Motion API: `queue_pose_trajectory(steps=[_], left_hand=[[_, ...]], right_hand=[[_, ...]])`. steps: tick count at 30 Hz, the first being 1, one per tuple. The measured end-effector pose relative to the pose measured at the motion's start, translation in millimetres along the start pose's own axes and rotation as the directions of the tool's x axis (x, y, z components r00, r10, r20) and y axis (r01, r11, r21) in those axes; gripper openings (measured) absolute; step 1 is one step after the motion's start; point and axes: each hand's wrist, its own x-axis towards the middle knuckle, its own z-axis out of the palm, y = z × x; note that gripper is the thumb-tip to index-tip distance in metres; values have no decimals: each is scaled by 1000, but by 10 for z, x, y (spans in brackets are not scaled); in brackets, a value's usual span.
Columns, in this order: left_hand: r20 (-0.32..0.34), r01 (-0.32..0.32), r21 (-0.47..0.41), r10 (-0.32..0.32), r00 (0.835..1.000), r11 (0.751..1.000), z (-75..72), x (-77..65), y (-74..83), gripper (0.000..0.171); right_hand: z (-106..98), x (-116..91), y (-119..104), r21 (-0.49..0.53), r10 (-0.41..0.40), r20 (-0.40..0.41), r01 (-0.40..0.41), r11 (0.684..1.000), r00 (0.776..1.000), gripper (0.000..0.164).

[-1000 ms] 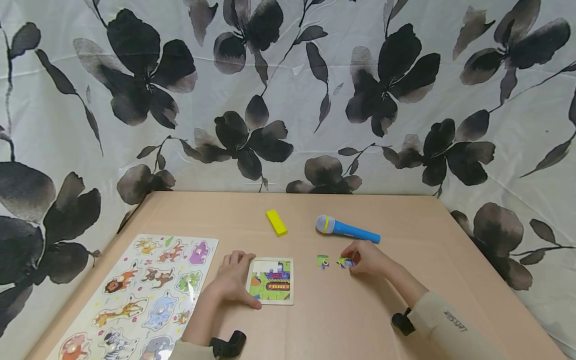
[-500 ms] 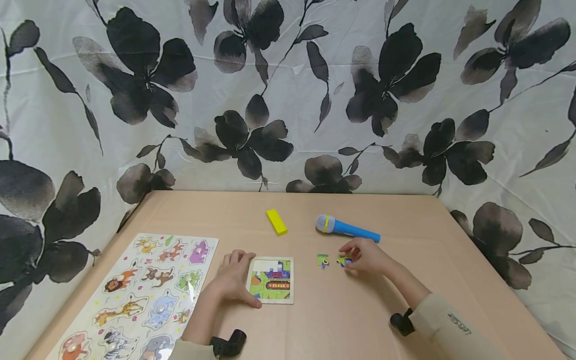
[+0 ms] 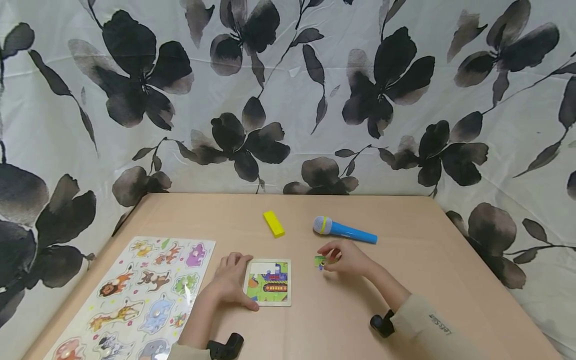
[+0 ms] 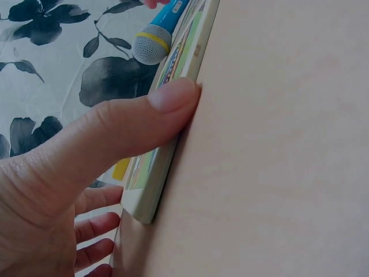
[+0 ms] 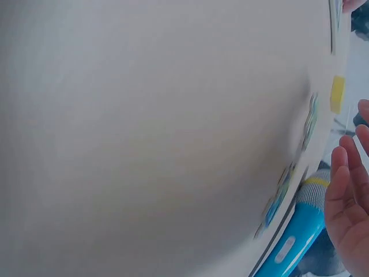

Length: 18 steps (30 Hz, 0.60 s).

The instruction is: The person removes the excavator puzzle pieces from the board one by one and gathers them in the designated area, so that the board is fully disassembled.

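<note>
Right wrist, puzzle pieces (image 5: 310, 122): two on the table (image 5: 144, 115), near the microphone (image 5: 302, 228).
Right hand (image 3: 346, 257): fingers relaxed, gripping nothing; pinching one by its edges would suit.
Left hand (image 3: 228, 285): thumb straight against the puzzle board (image 3: 289, 282); light pressure should steady it.

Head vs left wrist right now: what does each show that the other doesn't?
Head only: animal sheet, sleeves, black wrist units. A loose piece shows too; I can't make one out in left wrist.

Left wrist only: a switch on the mic.

Both: left hand, board, mic, yellow block, table, floral cloth. Right hand: plain in head; left wrist has just a pink sliver at top, too small to identify.
</note>
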Motion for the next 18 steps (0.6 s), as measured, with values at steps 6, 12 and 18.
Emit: queue_pose_trajectory(steps=[6, 12, 18], left_hand=[[-2, 10, -17, -10, 1000, 1000, 3, -26, -17, 113], [-10, -6, -12, 6, 1000, 1000, 11, -12, -15, 115], [-15, -9, 6, 9, 1000, 1000, 20, -10, -22, 115]], right_hand=[[158, 112, -117, 50, 12, 30, -13, 999, 999, 34], [264, 196, -209, 38, 28, 57, -30, 999, 998, 35], [375, 291, -314, 59, 46, 93, -52, 997, 995, 35]])
